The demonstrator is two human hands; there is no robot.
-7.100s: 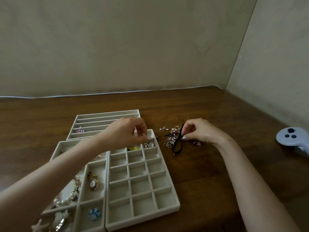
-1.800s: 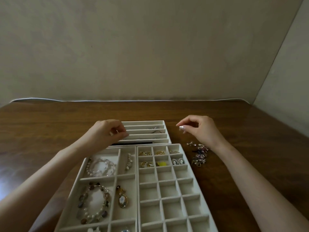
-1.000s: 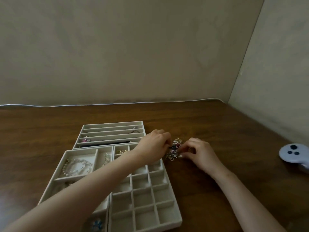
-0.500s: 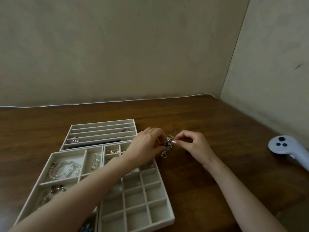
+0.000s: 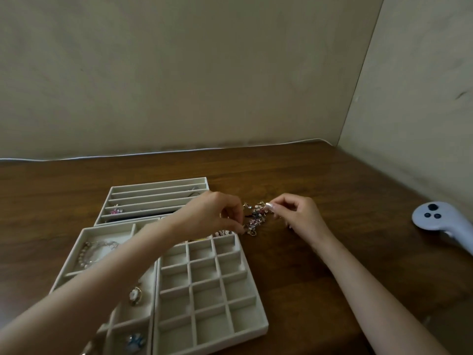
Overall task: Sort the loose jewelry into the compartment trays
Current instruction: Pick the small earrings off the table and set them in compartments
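A small pile of loose jewelry (image 5: pixel 254 217) lies on the wooden table just right of the trays. My left hand (image 5: pixel 216 215) reaches across the grid tray (image 5: pixel 252 290) and its curled fingertips pinch at the pile's left side. My right hand (image 5: pixel 294 213) sits on the pile's right side, thumb and forefinger pinching a small piece at the top. What each hand pinches is too small to tell. The slotted tray (image 5: pixel 153 185) lies behind, with a pink piece (image 5: pixel 116 210). The big-compartment tray (image 5: pixel 84 233) at left holds a bead bracelet (image 5: pixel 96 251), a cameo pendant (image 5: pixel 135 295) and a blue flower piece (image 5: pixel 135 339).
A white handheld controller (image 5: pixel 440 221) lies on the table at the right. Walls close the table at the back and right. My left forearm crosses over the trays and hides the grid tray's upper rows.
Both hands came from above the trays to the jewelry pile. Since half a second ago they stay at the pile, fingers picking at it; the view shifted slightly.
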